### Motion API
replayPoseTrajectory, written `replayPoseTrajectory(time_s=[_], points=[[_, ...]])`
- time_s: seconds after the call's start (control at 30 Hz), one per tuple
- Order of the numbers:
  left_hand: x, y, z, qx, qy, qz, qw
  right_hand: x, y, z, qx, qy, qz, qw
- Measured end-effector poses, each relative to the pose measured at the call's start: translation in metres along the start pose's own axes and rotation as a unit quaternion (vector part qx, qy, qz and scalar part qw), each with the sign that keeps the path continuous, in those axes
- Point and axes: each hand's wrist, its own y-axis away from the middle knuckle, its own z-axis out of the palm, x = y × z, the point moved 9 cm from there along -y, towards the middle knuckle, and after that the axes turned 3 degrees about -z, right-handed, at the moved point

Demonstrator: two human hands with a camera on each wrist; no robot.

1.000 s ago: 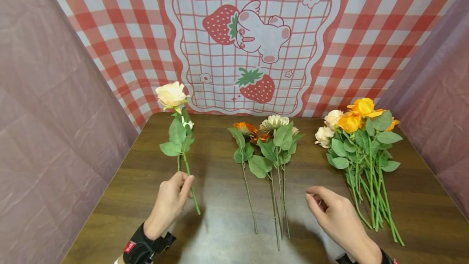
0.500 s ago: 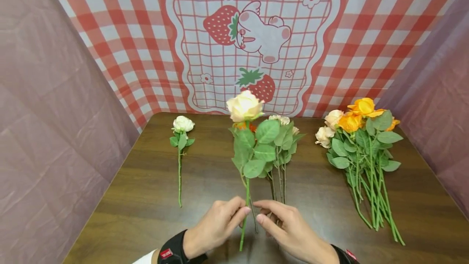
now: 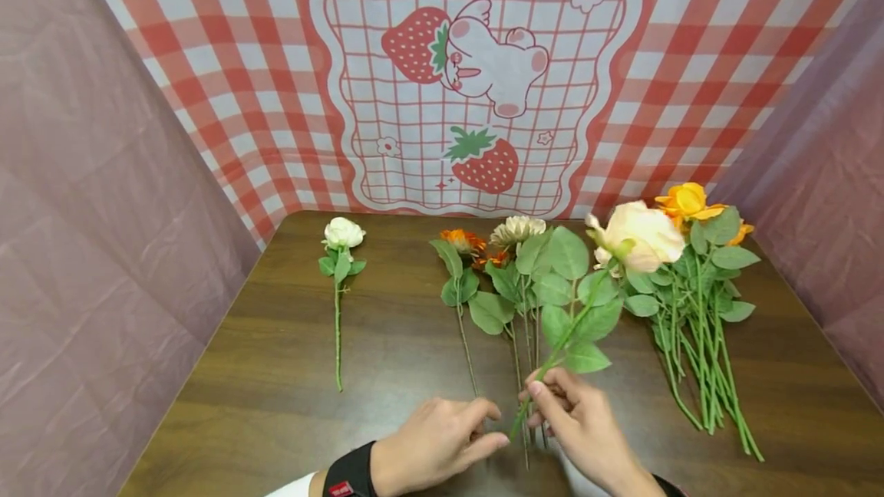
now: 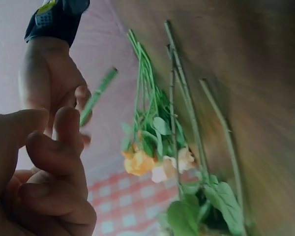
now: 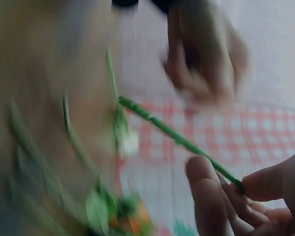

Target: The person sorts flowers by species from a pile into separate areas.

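My right hand point(image 3: 587, 424) pinches the green stem of a pale peach rose point(image 3: 638, 240) between thumb and fingers. The rose leans to the right, its bloom overlapping the bunch there; in the right wrist view the lower stem point(image 5: 162, 127) sticks out past the fingertips. Close by, my left hand point(image 3: 442, 439) holds nothing, its fingers loosely bent near the stem's lower end. In the left wrist view, a gap separates these fingers point(image 4: 59, 152) from the stem end point(image 4: 101, 91). Beneath the hands lie orange flowers point(image 3: 464, 241) and cream flowers point(image 3: 518, 230) on brown stems.
A single white rose point(image 3: 343, 233) lies on the left of the wooden table point(image 3: 262, 374). At the right rests a bunch of orange roses point(image 3: 687, 202) and peach roses with green stems point(image 3: 711, 374). A checked strawberry cloth point(image 3: 262, 98) hangs behind the table.
My left hand brought the peach rose from the left to the middle, away from the white rose. My right hand took its stem and tilted it rightward; my left hand let go.
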Motion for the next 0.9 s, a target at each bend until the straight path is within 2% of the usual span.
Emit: replayPoseTrajectory(time_s=[0.1,0.17,0.23,0.33,0.43,0.53,0.7,0.83,0.9], points=[[-0.012,0.008,-0.006,0.003,-0.006,-0.023,0.9997,0.0,-0.003,-0.039,0.056,0.081,-0.042,0.9942],[-0.025,0.015,-0.014,0.015,-0.009,-0.051,0.9985,0.001,-0.005,-0.068,0.097,0.14,-0.07,0.9829],[-0.038,0.023,-0.025,0.031,-0.022,-0.086,0.9956,0.008,-0.006,-0.098,0.131,0.204,-0.074,0.9673],[-0.056,0.036,-0.039,0.045,-0.048,-0.141,0.9878,0.03,-0.007,-0.137,0.143,0.284,-0.032,0.9477],[-0.072,0.048,-0.05,0.048,-0.069,-0.191,0.9781,0.059,-0.005,-0.165,0.122,0.328,0.031,0.9361],[-0.084,0.058,-0.06,0.051,-0.081,-0.234,0.9674,0.087,-0.003,-0.182,0.095,0.339,0.092,0.9313],[-0.098,0.072,-0.07,0.061,-0.089,-0.28,0.954,0.119,0.001,-0.195,0.064,0.353,0.171,0.9176],[-0.107,0.079,-0.075,0.068,-0.1,-0.302,0.9454,0.131,0.003,-0.203,0.072,0.354,0.193,0.9121],[-0.113,0.083,-0.08,0.077,-0.118,-0.317,0.9378,0.134,0.003,-0.205,0.078,0.352,0.197,0.9118]])
